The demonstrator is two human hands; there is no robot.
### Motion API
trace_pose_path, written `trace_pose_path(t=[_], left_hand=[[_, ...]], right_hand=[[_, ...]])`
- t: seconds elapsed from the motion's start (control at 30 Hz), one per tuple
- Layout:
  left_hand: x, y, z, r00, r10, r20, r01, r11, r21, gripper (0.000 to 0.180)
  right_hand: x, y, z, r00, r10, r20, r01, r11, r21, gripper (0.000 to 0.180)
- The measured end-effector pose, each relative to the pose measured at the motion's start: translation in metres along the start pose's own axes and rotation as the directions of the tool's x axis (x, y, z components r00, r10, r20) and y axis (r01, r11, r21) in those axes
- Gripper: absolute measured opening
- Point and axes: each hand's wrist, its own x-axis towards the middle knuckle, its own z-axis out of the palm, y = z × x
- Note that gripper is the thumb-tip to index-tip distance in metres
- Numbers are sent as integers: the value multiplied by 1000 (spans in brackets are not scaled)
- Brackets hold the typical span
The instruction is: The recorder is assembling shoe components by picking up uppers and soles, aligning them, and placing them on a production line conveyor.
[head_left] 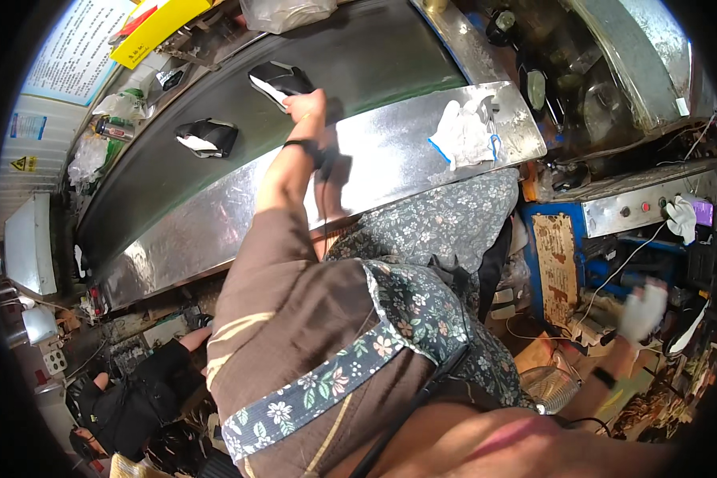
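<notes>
My left hand, bare with a black band at the wrist, reaches over the dark conveyor belt. Its fingers are closed at the near end of a black and white shoe. A second black and white shoe lies on the belt to the left, apart from my hand. Far off to the right, my right hand wears a white glove and is blurred, so its fingers do not show clearly. Nearest to it is another dark shoe with a white sole, with a gap between them.
White gloves with blue cuffs and small scissors lie on the metal ledge. A blue machine with a button panel stands at right, near a wire fan guard. Another person in black is at lower left.
</notes>
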Motion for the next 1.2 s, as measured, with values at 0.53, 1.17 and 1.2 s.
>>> trace_pose_path(t=[0.53, 1.17, 1.2], left_hand=[[-229, -121, -119, -527, 595, 607, 783, 617, 75, 61], [-357, -69, -170, -638, 748, -183, -165, -365, -916, 47], [-355, -63, -175, -714, 644, -274, -35, -424, -905, 35]], right_hand=[[145, -319, -21, 998, 51, -21, 52, -746, 664, 56], [-60, -296, -122, 924, 52, 380, -363, -202, 910, 49], [-73, -289, -123, 815, 14, 579, -500, -487, 716, 50]])
